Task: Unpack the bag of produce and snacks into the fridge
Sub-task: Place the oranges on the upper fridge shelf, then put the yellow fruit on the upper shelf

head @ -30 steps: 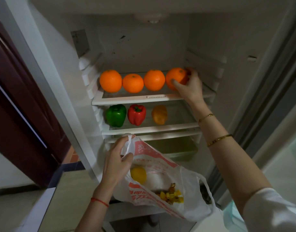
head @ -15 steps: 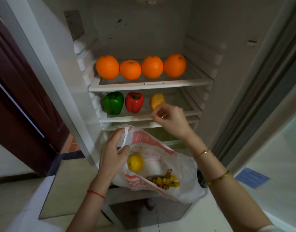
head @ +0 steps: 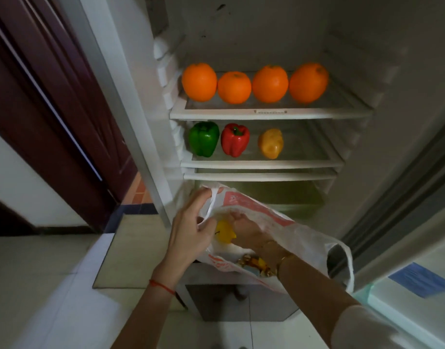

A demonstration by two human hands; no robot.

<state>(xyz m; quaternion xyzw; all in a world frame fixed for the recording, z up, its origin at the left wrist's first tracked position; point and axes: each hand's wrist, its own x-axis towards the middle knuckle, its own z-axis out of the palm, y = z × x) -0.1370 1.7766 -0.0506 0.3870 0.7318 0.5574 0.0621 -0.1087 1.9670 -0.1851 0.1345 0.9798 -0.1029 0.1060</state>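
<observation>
Open fridge [head: 405, 102] ahead, dark door frame off to the left, pale tiled floor below. Top shelf [head: 269, 112] loaded with four oranges [head: 270, 83] in a row, touching or nearly so, the rightmost now sitting free with nothing on it. Second shelf [head: 261, 163] carrying a green pepper [head: 204, 139], a red pepper [head: 235, 139] just beside it, then a yellowish pepper [head: 271, 143] a little apart, with bare shelf to its right.

Lower down, left hand [head: 191, 230] clenched on the near rim and handle of the plastic bag [head: 302, 230], holding the mouth open in front of the crisper drawer [head: 279, 197]. Right hand [head: 246, 229], up at the top shelf on the last orange a second ago, now down inside the bag, fingers curling around the yellow fruit [head: 224, 232]; grip not clearly closed, so cannot tell whether lifted yet. Snack packet [head: 254, 264] lying deeper in the bag, beneath the right wrist.

Oranges apparently done; next pick under way, likely the yellow fruit, with the snacks left to follow.
</observation>
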